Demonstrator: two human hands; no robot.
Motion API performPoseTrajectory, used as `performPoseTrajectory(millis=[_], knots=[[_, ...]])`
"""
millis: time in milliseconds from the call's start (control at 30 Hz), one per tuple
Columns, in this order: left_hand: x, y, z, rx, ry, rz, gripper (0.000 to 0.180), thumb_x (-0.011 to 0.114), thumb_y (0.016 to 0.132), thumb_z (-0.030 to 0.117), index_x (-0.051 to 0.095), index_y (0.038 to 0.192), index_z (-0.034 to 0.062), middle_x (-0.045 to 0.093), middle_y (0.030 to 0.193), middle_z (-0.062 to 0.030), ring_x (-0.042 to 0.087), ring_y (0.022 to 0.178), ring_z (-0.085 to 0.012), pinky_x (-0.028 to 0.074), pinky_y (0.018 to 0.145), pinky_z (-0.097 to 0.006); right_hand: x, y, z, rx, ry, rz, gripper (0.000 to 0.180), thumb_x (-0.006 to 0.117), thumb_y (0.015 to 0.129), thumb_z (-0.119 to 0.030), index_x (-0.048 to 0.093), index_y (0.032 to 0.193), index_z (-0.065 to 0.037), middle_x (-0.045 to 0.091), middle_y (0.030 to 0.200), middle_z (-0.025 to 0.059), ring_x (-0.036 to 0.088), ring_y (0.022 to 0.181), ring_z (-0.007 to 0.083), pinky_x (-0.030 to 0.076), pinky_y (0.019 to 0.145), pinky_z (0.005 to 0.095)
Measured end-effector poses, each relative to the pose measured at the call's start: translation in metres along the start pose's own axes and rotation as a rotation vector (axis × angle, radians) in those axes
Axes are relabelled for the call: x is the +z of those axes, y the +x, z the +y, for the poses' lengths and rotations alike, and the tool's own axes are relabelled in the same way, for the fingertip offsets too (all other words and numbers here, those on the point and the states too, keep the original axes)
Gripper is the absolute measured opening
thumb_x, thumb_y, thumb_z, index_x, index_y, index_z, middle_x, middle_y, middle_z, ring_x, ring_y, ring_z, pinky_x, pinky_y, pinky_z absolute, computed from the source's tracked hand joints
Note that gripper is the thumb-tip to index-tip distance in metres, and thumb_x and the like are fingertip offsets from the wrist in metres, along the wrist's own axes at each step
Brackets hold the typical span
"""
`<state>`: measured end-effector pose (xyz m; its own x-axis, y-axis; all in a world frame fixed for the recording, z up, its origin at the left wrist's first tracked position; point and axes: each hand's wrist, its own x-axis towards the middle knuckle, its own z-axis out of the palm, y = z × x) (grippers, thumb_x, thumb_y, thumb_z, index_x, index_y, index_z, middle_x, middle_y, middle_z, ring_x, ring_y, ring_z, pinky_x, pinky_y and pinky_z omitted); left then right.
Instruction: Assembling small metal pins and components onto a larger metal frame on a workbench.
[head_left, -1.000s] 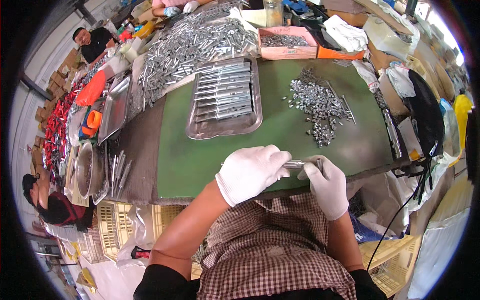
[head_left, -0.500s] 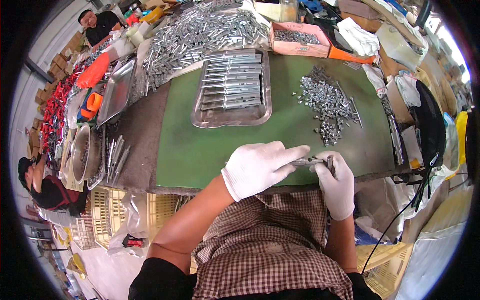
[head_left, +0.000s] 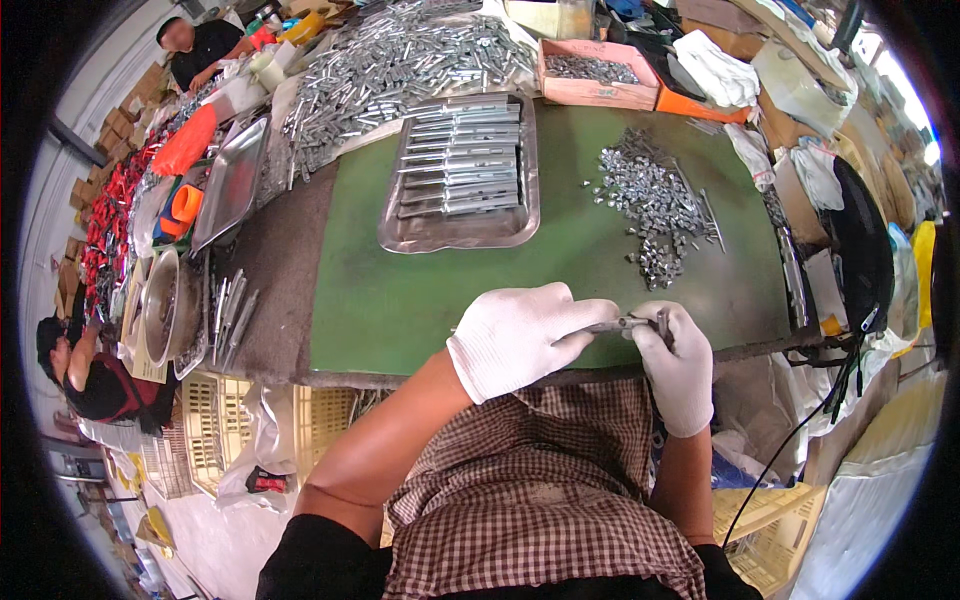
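Both my hands wear white knit gloves and meet just above the front edge of the green mat (head_left: pixel 420 320). My left hand (head_left: pixel 530 340) is closed around a slim grey metal tube (head_left: pixel 613 325), whose right end sticks out past the fingertips. At that end my right hand (head_left: pixel 680 365) pinches a short dark metal piece (head_left: pixel 662 322); its exact kind is partly hidden by the fingers. Beyond them, a metal tray (head_left: pixel 460 243) carries a row of similar shiny tubes (head_left: pixel 485 165) lying side by side. To its right lies a heap of small silvery fittings (head_left: pixel 650 190) with several thin pins (head_left: pixel 712 220).
A large mound of metal tubes (head_left: pixel 400 75) covers the back, beside a pink box (head_left: pixel 600 92) of small parts. Left stand an empty tray (head_left: pixel 235 185), a metal bowl (head_left: pixel 160 305) and several loose tubes (head_left: pixel 232 320). Two people (head_left: pixel 195 55) work at the left.
The right hand has shifted very slightly right, and the dark piece in it has tilted a little. The grip of both hands stays the same.
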<state>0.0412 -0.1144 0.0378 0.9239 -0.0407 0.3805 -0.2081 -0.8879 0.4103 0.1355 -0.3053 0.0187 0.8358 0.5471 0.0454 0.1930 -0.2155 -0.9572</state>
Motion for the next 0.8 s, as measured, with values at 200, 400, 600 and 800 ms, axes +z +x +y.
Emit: performPoseTrajectory(millis=[200, 400, 600, 800], knots=[[0.001, -0.002, 0.011, -0.054, 0.132, -0.069, 0.02, 0.066, 0.083, 0.017, 0.067, 0.102, 0.0236, 0.049, 0.067, -0.0032, 0.058, 0.058, -0.0218, 0.048, 0.051, -0.036, -0.013, 0.002, 0.004, -0.197, -0.241, 0.086, 0.012, 0.065, 0.083, -0.003, 0.068, 0.095, -0.002, 0.063, 0.084, 0.0069, 0.057, 0.073, 0.0155, 0.046, 0.07, 0.0278], [0.025, 0.009, 0.027, -0.18, 0.191, -0.225, 0.021, 0.06, 0.088, 0.02, 0.065, 0.109, 0.02, 0.053, 0.078, -0.0082, 0.06, 0.059, -0.0244, 0.048, 0.051, -0.038, -0.026, 0.033, 0.019, -0.262, -0.499, 0.248, 0.011, 0.067, 0.081, -0.008, 0.07, 0.092, -0.006, 0.065, 0.093, 0.0113, 0.065, 0.081, 0.0274, 0.05, 0.071, 0.0345], [0.025, 0.014, 0.028, -0.196, 0.201, -0.286, 0.024, 0.06, 0.088, 0.02, 0.064, 0.111, 0.0203, 0.053, 0.079, -0.0082, 0.061, 0.06, -0.0243, 0.05, 0.052, -0.038, -0.022, 0.044, 0.02, -0.246, -0.744, 0.16, 0.012, 0.069, 0.081, -0.018, 0.069, 0.09, -0.011, 0.064, 0.097, 0.0104, 0.065, 0.082, 0.032, 0.051, 0.07, 0.0397], [0.025, 0.016, 0.027, -0.185, 0.218, -0.284, 0.024, 0.06, 0.088, 0.02, 0.065, 0.111, 0.0207, 0.054, 0.08, -0.0079, 0.062, 0.061, -0.0233, 0.05, 0.052, -0.037, -0.023, 0.044, 0.023, -0.296, -0.799, 0.163, 0.015, 0.07, 0.08, -0.014, 0.066, 0.093, -0.008, 0.065, 0.098, 0.0097, 0.066, 0.082, 0.0317, 0.051, 0.07, 0.0404]])
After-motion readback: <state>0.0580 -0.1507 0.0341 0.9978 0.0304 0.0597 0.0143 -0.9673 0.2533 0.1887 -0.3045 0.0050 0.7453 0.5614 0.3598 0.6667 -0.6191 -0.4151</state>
